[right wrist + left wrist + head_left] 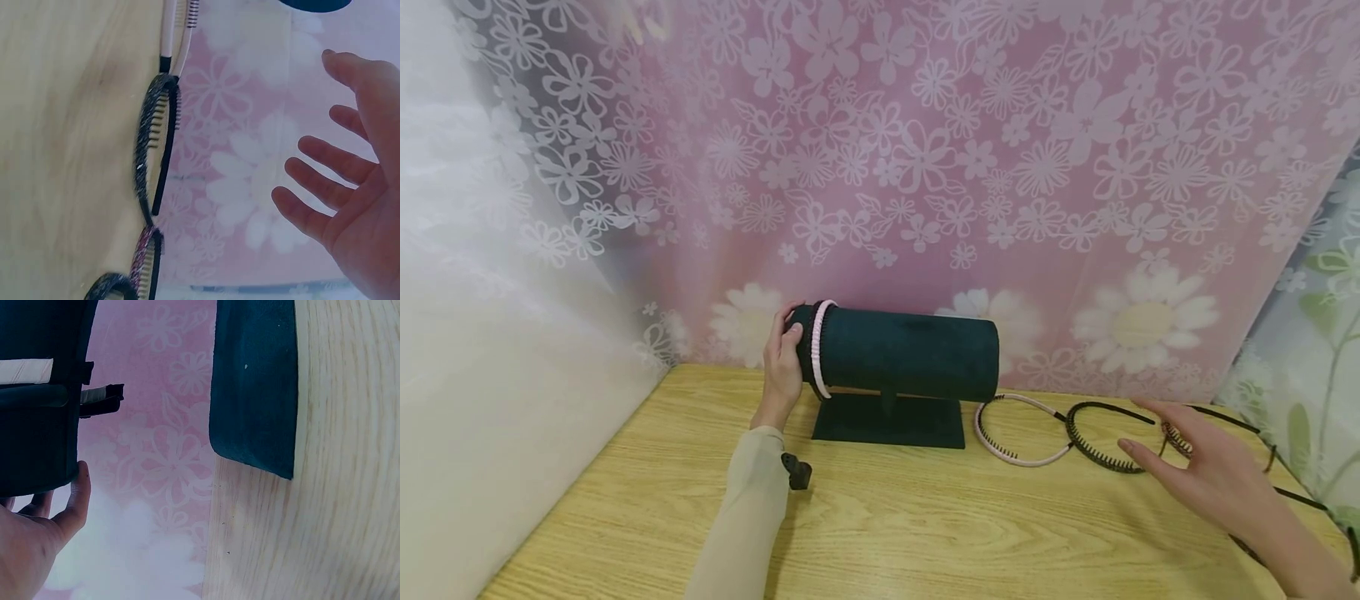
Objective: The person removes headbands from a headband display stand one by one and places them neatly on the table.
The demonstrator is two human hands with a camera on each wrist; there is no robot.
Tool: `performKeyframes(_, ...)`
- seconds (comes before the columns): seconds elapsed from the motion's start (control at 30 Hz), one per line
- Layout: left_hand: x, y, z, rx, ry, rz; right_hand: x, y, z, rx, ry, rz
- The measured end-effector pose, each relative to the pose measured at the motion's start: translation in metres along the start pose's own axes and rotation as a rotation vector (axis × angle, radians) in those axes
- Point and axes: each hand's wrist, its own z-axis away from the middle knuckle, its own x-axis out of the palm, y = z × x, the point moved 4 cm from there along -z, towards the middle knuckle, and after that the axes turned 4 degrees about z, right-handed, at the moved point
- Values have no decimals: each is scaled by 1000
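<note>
The left hand (pixel 782 367) holds the left end of a dark green padded cylinder (pixel 917 354), its fingers curled round the edge. In the left wrist view the hand (pixel 31 544) lies against the cylinder's end (pixel 37 450). A pale pink headband (pixel 817 350) and a black one sit round the cylinder close to that hand. The right hand (pixel 1225 475) is over the headbands at the right, near a black toothed headband (pixel 1093 457). In the right wrist view the right hand (pixel 369 181) has its fingers spread, holding nothing, apart from the black headband (pixel 142 144).
The cylinder stands on a flat dark base (pixel 887 429) on the wooden table (pixel 925 525). A pink headband (pixel 1030 463) lies right of the base, and several dark ones lie farther right. Flowered curtains (pixel 887 167) hang behind and at both sides.
</note>
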Motion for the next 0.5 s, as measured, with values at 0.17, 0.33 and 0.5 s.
performKeyframes(0.17,0,1,-1,3,-2,7,0,-10,-10,-12,-2,-2)
performKeyframes(0.33,0,1,0,-4,-3,-10,-1,-21,-21,-32,0,-17)
performKeyframes(0.5,0,2,1,-4,-9,-7,0,-31,-31,-25,-9,-87)
